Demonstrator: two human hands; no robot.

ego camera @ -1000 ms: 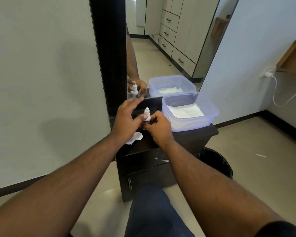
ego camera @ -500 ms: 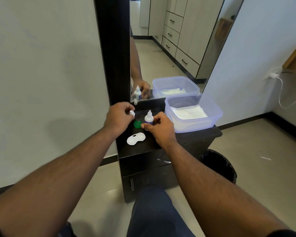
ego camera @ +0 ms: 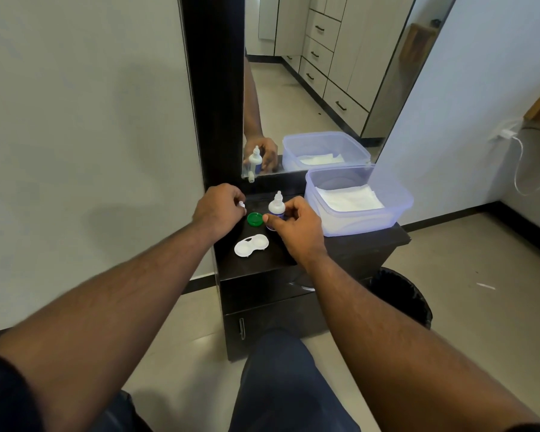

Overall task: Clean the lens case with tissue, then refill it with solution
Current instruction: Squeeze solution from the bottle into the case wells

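— On the dark cabinet top (ego camera: 349, 244), what did you see of the lens case?

— I saw the white lens case (ego camera: 251, 245) lying open at the near left, both wells facing up, touched by neither hand. A green cap (ego camera: 254, 219) lay just beyond it, between the two hands.

— And the right hand?

— The right hand (ego camera: 296, 226) reached in from the near right with the forearm stretched straight and the knuckles up. Its thumb and fingers were closed around the lower body of the solution bottle (ego camera: 277, 207), which stood upright on the top with its bare nozzle pointing up.

— The left?

— The left hand (ego camera: 217, 208) hovered at the far left of the top, curled into a loose fist, wrist slightly bent. I saw its fingertips pinched on a small white cap (ego camera: 242, 205); most of that piece was hidden by the fingers.

— The tissue?

— White tissue (ego camera: 349, 199) lay folded in the clear plastic tub (ego camera: 396, 210) at the right, just beside the right hand. A mirror (ego camera: 293, 88) stood at the far edge, and a black bin (ego camera: 402, 300) sat on the floor to the right.
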